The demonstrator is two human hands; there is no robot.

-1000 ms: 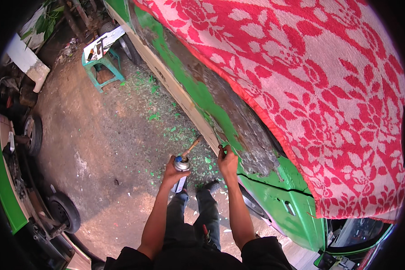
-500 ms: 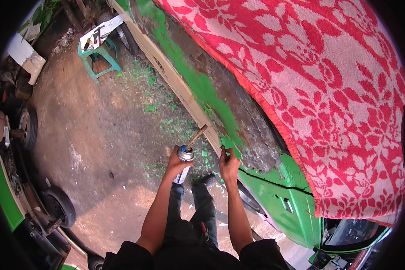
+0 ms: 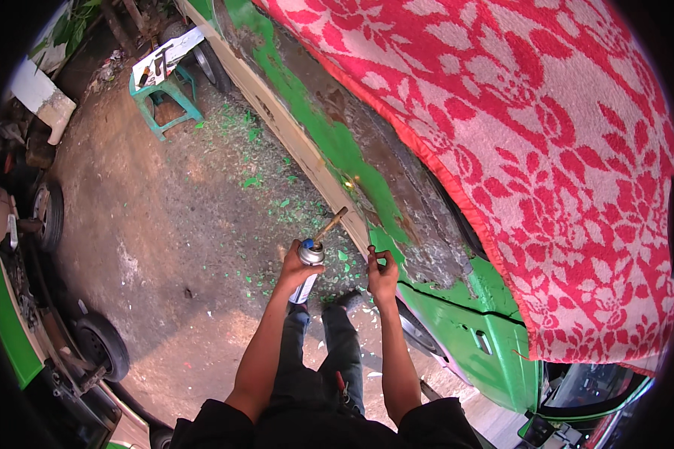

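Silver cylindrical metal canister [image 3: 311,257]: gripped by left hand [image 3: 296,271], near green-painted car panel [image 3: 350,152].
Right hand [image 3: 383,277]: pinched on unclear slim dark object [image 3: 371,251].
Brass-coloured tube [image 3: 332,226]: best kept angled away from both hands.

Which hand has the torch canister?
The left hand, wrapped around the silver-topped canister; the right hand is apart from it, raised beside the green car.

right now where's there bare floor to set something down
The widest open patch is the floor between the wheels on the left and the green flakes beside the green car, below the teal stool in view. It is crowded among those flakes and on the stool's white board, where tools lie.
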